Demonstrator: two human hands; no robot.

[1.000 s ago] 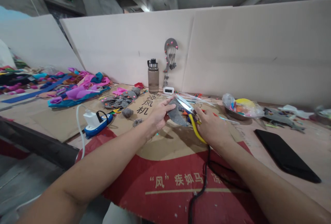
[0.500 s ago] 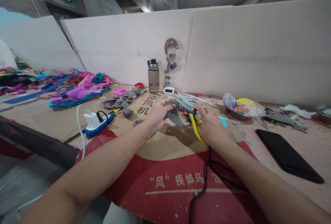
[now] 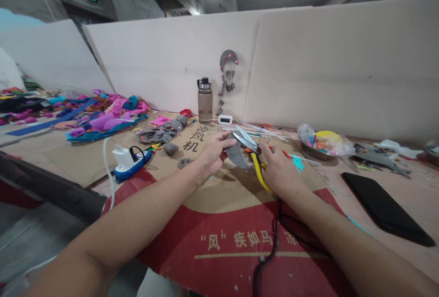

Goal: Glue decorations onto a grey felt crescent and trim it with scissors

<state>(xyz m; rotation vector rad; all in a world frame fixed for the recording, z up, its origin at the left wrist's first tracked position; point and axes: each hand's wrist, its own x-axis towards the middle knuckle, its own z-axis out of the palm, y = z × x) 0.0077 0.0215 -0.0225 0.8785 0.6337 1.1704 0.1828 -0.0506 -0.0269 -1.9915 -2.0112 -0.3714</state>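
Observation:
My left hand (image 3: 215, 151) is closed, pinching a curved piece of grey felt (image 3: 237, 156) between thumb and fingers above the cardboard. In my right hand (image 3: 278, 169) is a pair of scissors (image 3: 258, 171) with yellow handles, the fingers wrapped round them. The blades are spread and point to the upper left, beside the top of the felt and close to my left thumb. Whether the blades touch the felt I cannot tell. Behind the scissors, small coloured items on the table are partly hidden.
Balls of grey yarn (image 3: 170, 149) and a pile of grey felt pieces (image 3: 156, 133) lie left. A bottle (image 3: 205, 102) and a small clock (image 3: 225, 120) stand behind. A blue power strip (image 3: 132, 167), a metal bowl (image 3: 317, 152), a black phone (image 3: 386, 207) and a black cord (image 3: 274, 242) surround the hands.
The scissor blades are spread wider now, and the lower blade shows more clearly near the left thumb. The felt has tilted slightly. The view has shifted a little.

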